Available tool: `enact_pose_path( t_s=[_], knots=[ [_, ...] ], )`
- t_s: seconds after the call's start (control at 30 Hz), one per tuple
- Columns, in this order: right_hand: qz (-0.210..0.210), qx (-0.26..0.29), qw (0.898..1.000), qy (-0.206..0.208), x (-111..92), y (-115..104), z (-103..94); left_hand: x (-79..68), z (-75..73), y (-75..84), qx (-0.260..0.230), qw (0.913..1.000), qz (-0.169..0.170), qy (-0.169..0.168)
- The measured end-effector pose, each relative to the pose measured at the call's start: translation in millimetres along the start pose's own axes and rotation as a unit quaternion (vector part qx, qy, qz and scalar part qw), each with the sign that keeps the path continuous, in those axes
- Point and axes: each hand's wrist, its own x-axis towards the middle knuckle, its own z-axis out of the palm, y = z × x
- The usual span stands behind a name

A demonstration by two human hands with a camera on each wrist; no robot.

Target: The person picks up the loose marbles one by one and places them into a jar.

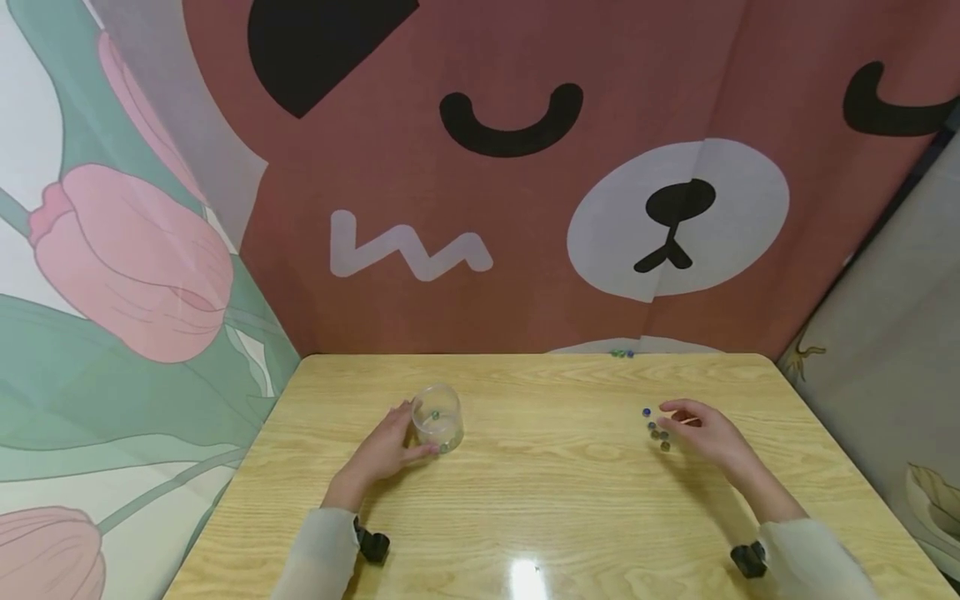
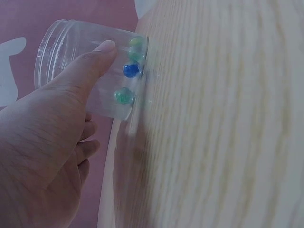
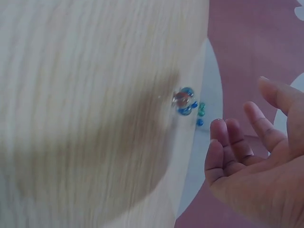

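My left hand holds a clear plastic jar that stands upright on the table, the thumb along its near side. Through the jar wall, the left wrist view shows a blue marble and green marbles, one of them apart from the rest, all at the bottom. Over on the right, my right hand hovers above the table with loosely bent fingers and nothing visible between them. Just left of its fingertips lies a small cluster of glass marbles, with a blue marble at its far end.
Several more green and blue marbles sit at the table's back edge. The wooden table meets a brown curtain with a bear print behind it. Floral cloth hangs at the left, and pale cloth at the right.
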Motion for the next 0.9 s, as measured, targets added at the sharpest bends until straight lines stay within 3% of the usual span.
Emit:
enact_pose_path(
  t_s=[0.57, 0.9],
  knots=[
    [0.019, -0.033, 0.999, -0.031, -4.2, 26.4, -0.9, 1.0, 0.8, -1.5, 0.003, 1.0000, 0.006, 0.003],
    [-0.002, -0.063, 0.998, -0.022, 2.8, 33.2, 3.2, 2.2, 1.3, -1.1, 0.005, 0.9999, 0.012, 0.005]
  ],
)
